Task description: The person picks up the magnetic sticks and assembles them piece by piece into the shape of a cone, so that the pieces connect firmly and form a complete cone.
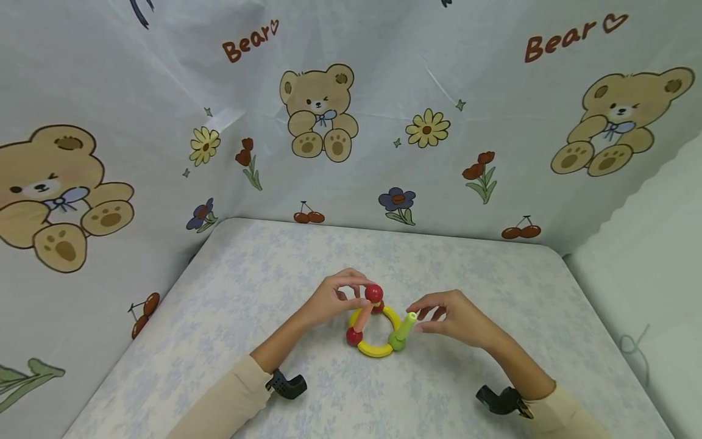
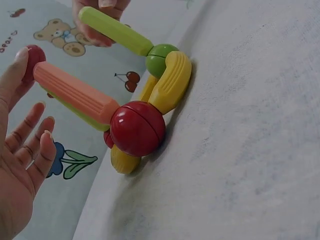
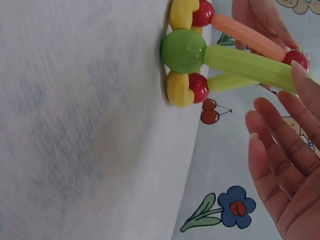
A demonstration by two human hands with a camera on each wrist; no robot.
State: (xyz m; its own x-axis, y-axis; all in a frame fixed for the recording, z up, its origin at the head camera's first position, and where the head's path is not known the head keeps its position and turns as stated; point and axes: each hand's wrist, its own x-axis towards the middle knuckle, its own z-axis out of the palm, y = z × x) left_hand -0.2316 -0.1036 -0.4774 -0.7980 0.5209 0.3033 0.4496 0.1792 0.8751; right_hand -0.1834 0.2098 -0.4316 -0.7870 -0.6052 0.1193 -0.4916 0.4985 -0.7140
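Note:
A toy built of rods and balls stands on the table, with a ring of yellow curved pieces (image 1: 375, 350) as its base. From a red ball (image 2: 137, 128) on the ring an orange rod (image 2: 75, 90) slants up to another red ball (image 1: 374, 293), where a second light green rod (image 3: 232, 81) also leads. My left hand (image 1: 334, 299) pinches that upper red ball between thumb and index finger. From the green ball (image 3: 183, 50) rises a free-ended light green rod (image 1: 406, 326). Thumb and fingers of my right hand (image 1: 457, 317) pinch it close to its top end.
The table (image 1: 263, 262) has a pale, blue-mottled cover. Behind it hangs a cloth (image 1: 373, 171) printed with bears, flowers and cherries. A black wrist camera (image 1: 287, 385) sits on the left wrist, another black wrist camera (image 1: 498, 400) on the right.

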